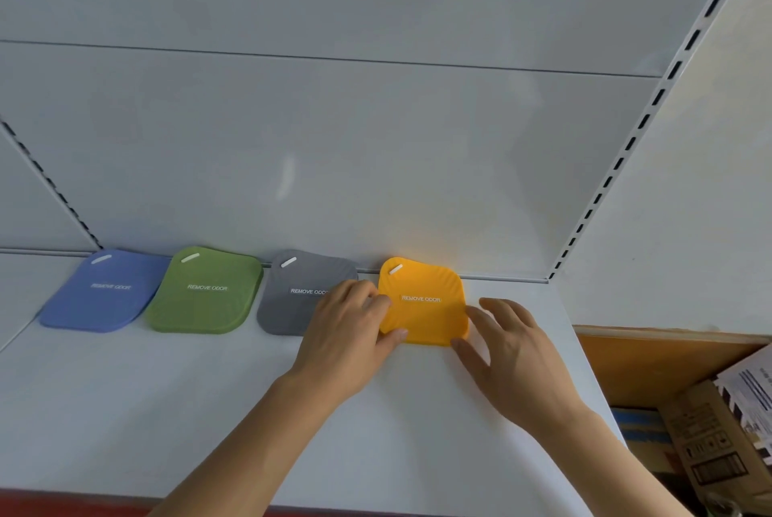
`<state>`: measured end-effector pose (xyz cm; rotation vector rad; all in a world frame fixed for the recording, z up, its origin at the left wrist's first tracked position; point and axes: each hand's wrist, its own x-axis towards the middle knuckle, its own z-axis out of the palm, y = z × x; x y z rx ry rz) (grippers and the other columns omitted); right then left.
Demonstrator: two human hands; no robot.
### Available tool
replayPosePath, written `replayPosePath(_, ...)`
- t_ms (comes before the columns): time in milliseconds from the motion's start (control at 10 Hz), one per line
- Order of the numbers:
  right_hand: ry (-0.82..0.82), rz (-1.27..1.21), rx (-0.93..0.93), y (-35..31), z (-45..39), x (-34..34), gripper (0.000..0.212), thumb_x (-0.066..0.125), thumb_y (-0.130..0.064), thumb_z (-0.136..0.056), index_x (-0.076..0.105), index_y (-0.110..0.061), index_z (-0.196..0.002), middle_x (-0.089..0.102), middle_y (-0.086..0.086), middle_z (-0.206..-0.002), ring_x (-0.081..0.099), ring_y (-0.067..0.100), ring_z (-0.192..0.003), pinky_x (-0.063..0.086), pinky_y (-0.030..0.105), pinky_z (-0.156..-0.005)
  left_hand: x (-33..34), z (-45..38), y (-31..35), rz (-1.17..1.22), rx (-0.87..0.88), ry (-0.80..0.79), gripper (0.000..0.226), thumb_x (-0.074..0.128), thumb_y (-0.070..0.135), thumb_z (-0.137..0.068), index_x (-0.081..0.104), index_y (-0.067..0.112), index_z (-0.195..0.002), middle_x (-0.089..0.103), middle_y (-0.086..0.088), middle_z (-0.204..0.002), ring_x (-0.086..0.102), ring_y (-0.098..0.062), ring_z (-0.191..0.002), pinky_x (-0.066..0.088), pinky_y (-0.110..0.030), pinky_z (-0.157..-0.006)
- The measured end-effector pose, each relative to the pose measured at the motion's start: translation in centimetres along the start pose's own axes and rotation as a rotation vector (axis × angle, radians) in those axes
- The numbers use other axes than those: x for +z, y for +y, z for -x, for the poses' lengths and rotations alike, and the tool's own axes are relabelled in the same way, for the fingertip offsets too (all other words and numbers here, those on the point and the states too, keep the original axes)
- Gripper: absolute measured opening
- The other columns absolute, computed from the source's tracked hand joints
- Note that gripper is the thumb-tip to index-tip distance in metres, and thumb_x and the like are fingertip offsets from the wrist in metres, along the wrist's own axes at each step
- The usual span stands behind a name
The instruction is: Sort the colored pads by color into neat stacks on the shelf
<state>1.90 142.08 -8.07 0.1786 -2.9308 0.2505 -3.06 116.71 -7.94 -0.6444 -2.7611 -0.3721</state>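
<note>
Four sorted stacks in a row on the shelf (167,391), blue (104,293), green (204,293), grey (292,299), orange (424,301); left hand (346,332) and right hand (511,349), fingers relaxed, touching opposite orange edges; apparently only final squaring left.

Two bare forearms reach in from below. The left hand (351,332) and right hand (507,353) wear no gloves, rings or sleeves.
</note>
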Motion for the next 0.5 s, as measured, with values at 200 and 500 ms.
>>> replayPosePath(200,-0.126,0.04,0.114,-0.2,1.6,-0.7,0.083,0.017,-0.076,-0.093,0.045,-0.024,-0.152,0.043,0.005,-0.159,0.035,0.029,-0.15,0.04,0.045,-0.117,-0.7,3.2,2.7,0.01,0.072,0.011,0.041,0.047,0.051,-0.097,0.07,0.019,-0.108,0.065,0.002,-0.115,0.062,-0.023,-0.114,0.057,-0.038,-0.092)
replayPosePath(500,-0.257,0.017,0.135,-1.5,5.9,-1.3,0.105,-0.014,-0.084,-0.08,0.034,-0.033,-0.158,0.017,-0.003,-0.171,0.012,0.022,-0.159,0.019,0.04,-0.127,-1.3,8.6,2.9,0.01,-0.033,-0.116,0.05,0.048,0.055,-0.091,0.075,0.023,-0.118,0.069,-0.001,-0.132,0.068,-0.024,-0.123,0.062,-0.037,-0.091)
